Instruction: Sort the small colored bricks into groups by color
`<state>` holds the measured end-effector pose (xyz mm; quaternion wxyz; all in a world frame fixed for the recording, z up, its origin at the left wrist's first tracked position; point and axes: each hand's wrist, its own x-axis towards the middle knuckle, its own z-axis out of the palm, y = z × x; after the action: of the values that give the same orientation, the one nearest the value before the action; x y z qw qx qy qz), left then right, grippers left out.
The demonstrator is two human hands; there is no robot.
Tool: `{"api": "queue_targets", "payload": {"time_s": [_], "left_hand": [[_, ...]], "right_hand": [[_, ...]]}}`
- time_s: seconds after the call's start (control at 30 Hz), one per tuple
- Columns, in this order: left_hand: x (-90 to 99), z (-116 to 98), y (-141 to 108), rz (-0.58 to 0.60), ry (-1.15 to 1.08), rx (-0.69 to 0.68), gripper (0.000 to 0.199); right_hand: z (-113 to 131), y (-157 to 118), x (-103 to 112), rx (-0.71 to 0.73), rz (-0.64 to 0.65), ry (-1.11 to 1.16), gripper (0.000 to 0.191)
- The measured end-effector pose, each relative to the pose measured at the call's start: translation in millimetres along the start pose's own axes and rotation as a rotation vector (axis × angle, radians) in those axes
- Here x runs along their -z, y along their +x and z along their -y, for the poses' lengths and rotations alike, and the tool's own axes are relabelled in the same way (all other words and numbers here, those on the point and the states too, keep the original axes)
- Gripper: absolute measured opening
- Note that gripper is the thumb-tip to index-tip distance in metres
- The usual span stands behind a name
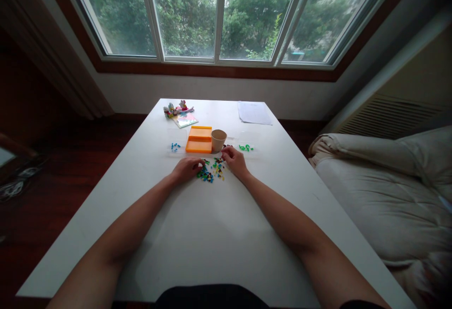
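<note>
A loose pile of small multicoloured toy bricks (205, 175) lies mid-table in green, blue, yellow and dark brown. At the pile's left edge is my left hand (187, 168), its fingers curled and thumb side against the bricks; whatever is between the fingertips is too small to make out. My right hand (235, 160) sits just beyond the pile's right side with fingertips pinched together, close to a brown paper cup (219, 140). Some dark brown bricks (229, 146) show right behind those fingertips. Anything in the pinch is hidden.
Blue bricks (175, 147) lie left of an orange tray (199, 146); green bricks (246, 148) lie right of the cup. Farther back are assembled toy figures (175, 109), a colourful card (186, 120) and white paper sheets (254, 113). A cushioned seat (381, 196) flanks the table.
</note>
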<state>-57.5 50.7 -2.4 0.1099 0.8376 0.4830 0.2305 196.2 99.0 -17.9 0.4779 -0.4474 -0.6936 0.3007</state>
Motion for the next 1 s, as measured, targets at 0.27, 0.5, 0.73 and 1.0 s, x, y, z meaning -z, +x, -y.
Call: {"api": "queue_targets", "payload": {"time_s": [0.27, 0.5, 0.73, 1.0], "left_hand": [[0.0, -1, 0, 0.004, -0.03, -0.061, 0.021], [0.3, 2, -1, -0.016, 0.0, -0.017, 0.021], [-0.2, 5, -2, -0.022, -0.008, -0.035, 0.019], [-3.4, 11, -2, -0.05, -0.012, -0.049, 0.022]], "right_hand": [[0, -1, 0, 0.03, 0.017, -0.047, 0.02], [7, -2, 1, 0.126, 0.125, -0.137, 0.017], [10, 4, 25, 0.252, 0.634, -0.252, 0.018], [18, 4, 32, 0.26, 0.781, -0.229, 0.017]]}}
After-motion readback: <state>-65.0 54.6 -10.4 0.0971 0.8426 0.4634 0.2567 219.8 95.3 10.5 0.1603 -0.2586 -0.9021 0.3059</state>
